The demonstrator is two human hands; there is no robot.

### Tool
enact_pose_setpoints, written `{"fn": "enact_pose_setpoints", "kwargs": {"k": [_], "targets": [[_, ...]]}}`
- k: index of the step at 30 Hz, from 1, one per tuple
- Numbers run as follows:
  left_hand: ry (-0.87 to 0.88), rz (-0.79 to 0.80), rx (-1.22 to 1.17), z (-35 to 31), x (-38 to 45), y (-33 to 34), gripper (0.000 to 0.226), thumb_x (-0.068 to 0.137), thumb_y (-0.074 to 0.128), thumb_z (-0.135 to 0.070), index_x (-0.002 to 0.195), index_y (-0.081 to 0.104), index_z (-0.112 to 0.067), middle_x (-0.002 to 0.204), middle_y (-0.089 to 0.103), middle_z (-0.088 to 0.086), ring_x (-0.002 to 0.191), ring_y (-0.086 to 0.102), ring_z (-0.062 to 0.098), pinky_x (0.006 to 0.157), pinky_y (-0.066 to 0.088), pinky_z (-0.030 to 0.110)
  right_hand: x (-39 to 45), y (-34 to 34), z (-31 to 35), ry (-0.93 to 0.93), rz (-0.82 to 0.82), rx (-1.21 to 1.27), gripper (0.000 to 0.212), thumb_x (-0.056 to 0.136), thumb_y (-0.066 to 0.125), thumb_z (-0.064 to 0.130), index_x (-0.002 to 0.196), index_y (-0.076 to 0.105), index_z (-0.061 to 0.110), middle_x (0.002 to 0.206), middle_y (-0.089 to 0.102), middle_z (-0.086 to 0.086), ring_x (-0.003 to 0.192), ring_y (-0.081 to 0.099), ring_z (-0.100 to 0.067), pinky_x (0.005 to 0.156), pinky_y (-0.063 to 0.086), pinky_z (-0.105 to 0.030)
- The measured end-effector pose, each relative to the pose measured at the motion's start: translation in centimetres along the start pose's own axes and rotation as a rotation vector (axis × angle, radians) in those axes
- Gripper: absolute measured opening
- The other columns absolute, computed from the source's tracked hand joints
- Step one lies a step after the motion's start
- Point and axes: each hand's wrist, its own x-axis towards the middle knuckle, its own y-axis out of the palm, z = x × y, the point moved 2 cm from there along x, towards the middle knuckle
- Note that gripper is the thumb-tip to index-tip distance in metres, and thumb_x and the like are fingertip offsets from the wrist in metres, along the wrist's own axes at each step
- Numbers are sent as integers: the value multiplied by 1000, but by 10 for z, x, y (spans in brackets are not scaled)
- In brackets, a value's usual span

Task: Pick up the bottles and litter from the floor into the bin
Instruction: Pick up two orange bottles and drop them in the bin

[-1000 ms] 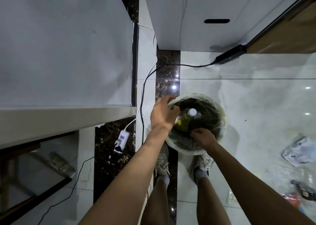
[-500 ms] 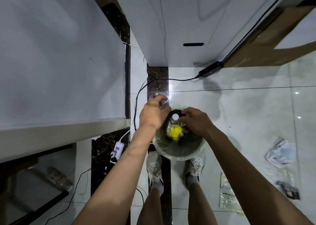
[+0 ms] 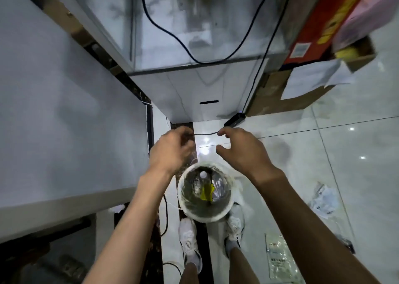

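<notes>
Both hands hang empty above the floor, past the bin's far rim. The left hand (image 3: 172, 149) is loosely curled, fingers bent inward, touching nothing. The right hand (image 3: 239, 149) is spread, thumb apart from the fingers. One round bin (image 3: 229, 210) stands just ahead of two white shoes (image 3: 190, 239), holding one bottle (image 3: 206, 188) with a yellow label. Two wrappers lie on the floor: a flat one (image 3: 278, 260) near the right shoe, a crumpled one (image 3: 323, 201) toward the right edge.
</notes>
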Motion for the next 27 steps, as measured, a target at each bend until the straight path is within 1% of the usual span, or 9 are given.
{"fn": "enact_pose_setpoints", "kwargs": {"k": [3, 6, 9, 13, 16, 21, 22, 25, 27], "targets": [[37, -36, 61, -34, -16, -39, 27, 90, 55, -39, 116, 60, -42, 112, 69, -13, 100, 65, 17, 78, 49, 30, -17, -44, 17, -12, -47, 3, 41, 88, 59, 41, 128, 55, 31, 125, 62, 1, 111, 60, -19, 87, 48, -32], [103, -49, 79, -75, -37, -84, 26, 90, 53, -39, 115, 61, -40, 105, 69, -16, 99, 65, 15, 80, 48, 31, -40, -90, 33, -29, -98, 37, 39, 87, 58, 40, 125, 57, 30, 119, 64, 1, 107, 61, -21, 87, 50, -34], [176, -74, 117, -117, -62, -122, 26, 90, 50, -41, 114, 60, -42, 101, 67, -19, 97, 63, 12, 76, 43, 30, -70, -136, 46, -47, -169, 61, 39, 87, 58, 40, 123, 58, 27, 114, 66, 0, 102, 62, -20, 84, 52, -35], [303, -103, 108, -168, -97, -158, 23, 90, 50, -41, 111, 62, -42, 99, 67, -19, 92, 64, 12, 78, 50, 34, -112, -187, 58, 3, -204, 50, 40, 88, 56, 44, 126, 55, 32, 119, 63, 1, 105, 61, -20, 88, 50, -35], [410, -96, 103, -202, -121, -169, 22, 90, 51, -40, 108, 63, -44, 98, 66, -18, 86, 63, 10, 78, 52, 35, -147, -209, 57, 66, -247, 59, 41, 89, 55, 46, 128, 53, 34, 122, 62, 3, 107, 61, -20, 87, 50, -34], [618, -71, 143, -256, -170, -174, 23, 94, 50, -41, 113, 64, -41, 95, 62, -20, 93, 63, 11, 77, 51, 33, -227, -230, 47, 166, -416, 80, 39, 88, 56, 43, 125, 57, 31, 120, 64, 5, 109, 61, -17, 83, 49, -31], [666, -60, 149, -265, -184, -173, 23, 95, 50, -41, 114, 64, -41, 94, 60, -21, 94, 63, 10, 75, 50, 32, -247, -233, 45, 194, -455, 84, 38, 88, 57, 42, 125, 58, 30, 118, 65, 5, 109, 61, -17, 83, 49, -31], [785, -39, 169, -284, -231, -171, 24, 95, 51, -40, 116, 64, -39, 93, 59, -20, 94, 62, 9, 67, 39, 28, -311, -239, 38, 298, -552, 126, 36, 89, 58, 38, 124, 59, 30, 116, 67, 6, 107, 62, -17, 78, 46, -28], [845, -12, 183, -291, -262, -170, 24, 94, 51, -39, 115, 63, -39, 95, 61, -19, 91, 59, 9, 66, 38, 29, -354, -241, 34, 367, -617, 154, 35, 88, 58, 37, 123, 60, 31, 118, 66, 6, 107, 61, -18, 79, 46, -29]]}}
